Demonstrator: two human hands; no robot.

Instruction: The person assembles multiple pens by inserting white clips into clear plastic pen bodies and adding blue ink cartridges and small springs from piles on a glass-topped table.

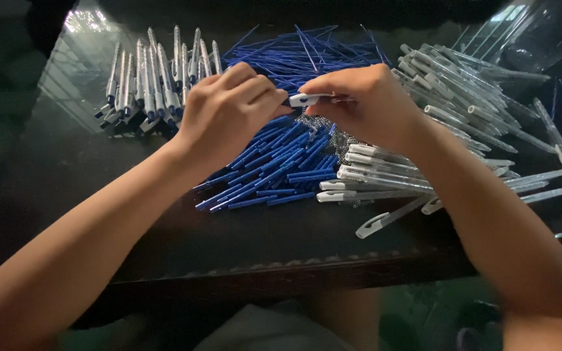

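Dark wooden counter [164,240], scalloped front edge nearest the camera; a pale cloth-covered lap is seen blurred below it.

One loose clear plastic pen barrel with white clip [385,220] is laid alone near the counter's front edge, tilted. Just beyond, a row of clear pen barrels with white clips [372,175] is stacked side by side, clips to the left. Beside them, to the left, a heap of short blue plastic pen pieces [274,169] is spread under the hands. A small cluster of fine metal springs [336,140] is seen between the blue heap and the barrels, partly hidden.

Above the heap, the left hand [226,110] and right hand [365,104] are brought together. A single clear pen barrel with white end [307,99] is held level between them: the right grip is pinched on its body, the left grip is pressed closed at its white end. Whether a second part is held inside the left fist cannot be told.

Farther back, left: assembled white-and-blue pens [154,84] are laid in a fan. Centre back: thin blue ink refills [300,55] are piled. Right back: more clear barrels [463,88] are scattered.
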